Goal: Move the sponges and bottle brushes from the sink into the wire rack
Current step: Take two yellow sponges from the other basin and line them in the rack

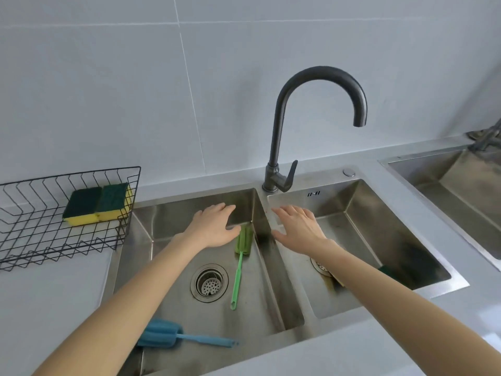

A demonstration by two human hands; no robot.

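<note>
A black wire rack (32, 240) stands on the counter at the left with two yellow-and-green sponges (97, 203) leaning side by side inside it. In the left basin of the steel sink (187, 210) lies a green bottle brush (240, 263), head toward the back, and a blue bottle brush (173, 335) rests near the front edge. My left hand (214, 227) hovers open just left of the green brush head. My right hand (296, 226) is open over the right basin. A dark green sponge (390, 272) shows partly behind my right forearm.
A dark gooseneck faucet (279, 147) rises behind the divider between the two basins. Each basin has a drain strainer (208, 283). A second steel sink (458, 185) sits at the far right. White tiled wall stands behind the pale counter (54, 289).
</note>
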